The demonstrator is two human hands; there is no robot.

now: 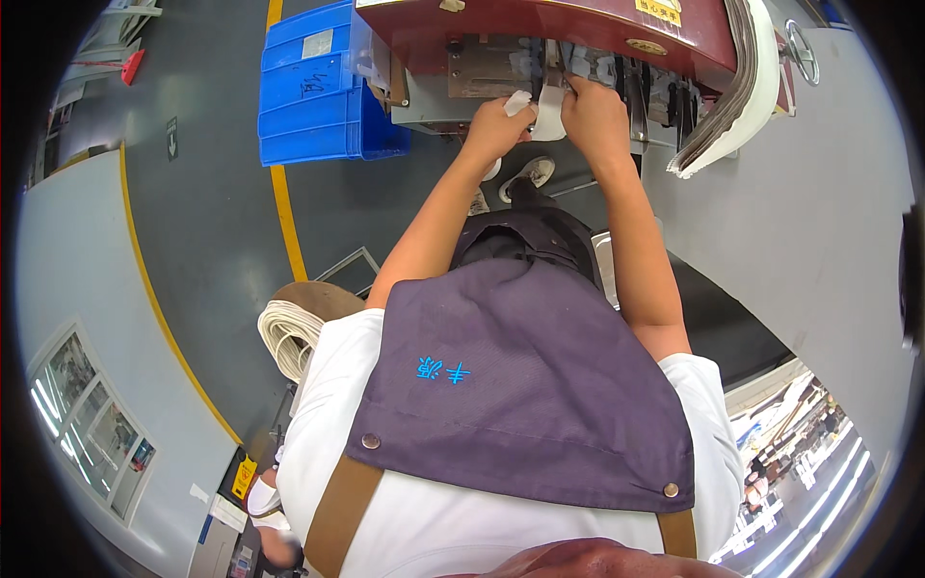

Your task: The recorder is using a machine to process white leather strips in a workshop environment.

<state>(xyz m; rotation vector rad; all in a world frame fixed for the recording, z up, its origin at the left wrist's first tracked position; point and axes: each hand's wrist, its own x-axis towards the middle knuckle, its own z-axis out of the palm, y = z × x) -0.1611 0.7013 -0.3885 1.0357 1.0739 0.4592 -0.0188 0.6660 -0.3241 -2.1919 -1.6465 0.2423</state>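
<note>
Beneath the front edge of the dark red machine (pixel 568 23), taken as landmark, both bare hands are at work in front of its open underside. Items listed by descending size.

Blue crate (pixel 306 108): left of the machine, just beside it, with a paler label and dark marks on the outer wall.

Layered cream sheets (pixel 744 91): draped in a curve at the machine's right end, lower edge ragged.

Coil of white cord (pixel 291 337): well apart from the machine, below and to its left, near the person's left side.

Handwheel (pixel 801 53): metal, spoked, to the right of the machine, beyond the sheets.

Hands: near each other but apart, a gap between them. Left hand (pixel 499 128) is curled, clamped on a small white piece (pixel 517 102) that sticks up past the fingers. Right hand (pixel 595 116) has its fingers bent in at the right edge of a pale strip (pixel 550 116); cannot tell whether they pinch it.

Pale strip: in the gap between the hands, hanging below the machine's opening.
</note>
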